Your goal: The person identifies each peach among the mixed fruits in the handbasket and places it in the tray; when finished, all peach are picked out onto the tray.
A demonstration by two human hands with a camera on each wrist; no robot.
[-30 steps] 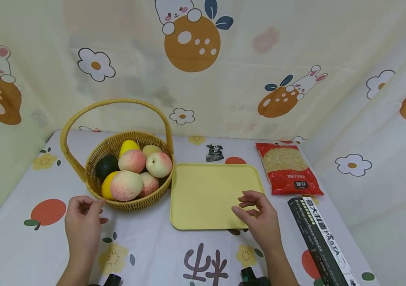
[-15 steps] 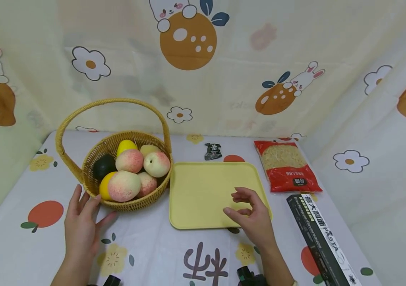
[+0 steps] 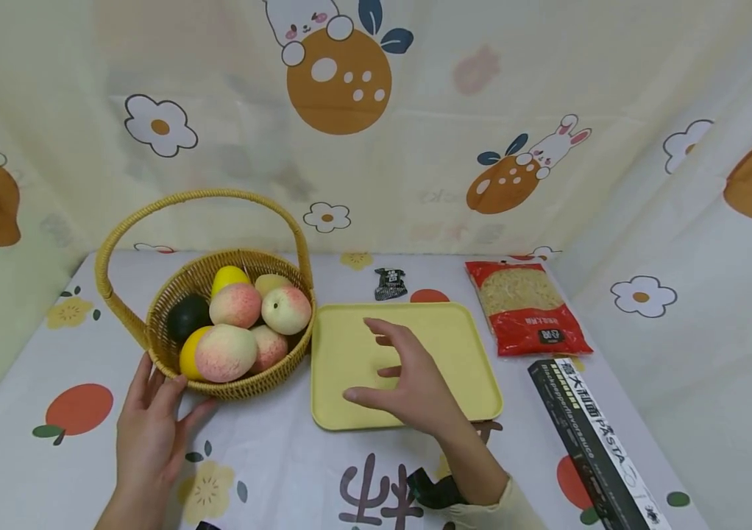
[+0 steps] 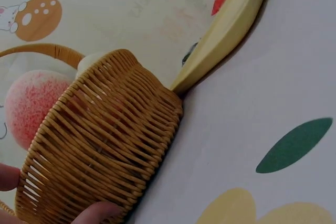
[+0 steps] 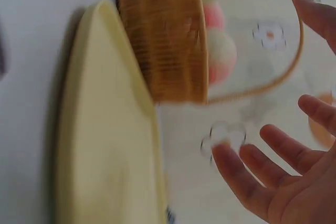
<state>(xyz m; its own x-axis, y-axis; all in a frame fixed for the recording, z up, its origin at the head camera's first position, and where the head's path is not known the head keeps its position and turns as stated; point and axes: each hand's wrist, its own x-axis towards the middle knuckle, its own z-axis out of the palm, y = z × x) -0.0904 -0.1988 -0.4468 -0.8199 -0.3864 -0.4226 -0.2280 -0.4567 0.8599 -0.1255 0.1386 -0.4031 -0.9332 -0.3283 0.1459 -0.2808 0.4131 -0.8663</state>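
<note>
A wicker basket point(image 3: 246, 388) with a tall hoop handle stands at the left, filled with several peaches point(image 3: 226, 353), a dark green fruit point(image 3: 188, 318) and yellow fruits point(image 3: 230, 277). At its near left rim my left hand point(image 3: 151, 434) rests with fingers spread; the left wrist view has a thumb and a fingertip against the woven wall point(image 4: 100, 140). Over the yellow tray point(image 3: 343, 405) hovers my right hand point(image 3: 409, 379), fingers apart and nothing between them. In the right wrist view its spread fingers point(image 5: 241, 182) appear beside the tray and basket.
Behind the tray lies a small black packet point(image 3: 390, 283). A red bag point(image 3: 527, 309) of pale dry food is at the back right, with a long black pasta box point(image 3: 594, 442) in front of it. A patterned curtain point(image 3: 416, 169) hangs behind the table.
My left hand has uncurled and reached up to the basket's rim. My right hand has moved left across the tray, its fingers spreading wider. The head view has shifted slightly.
</note>
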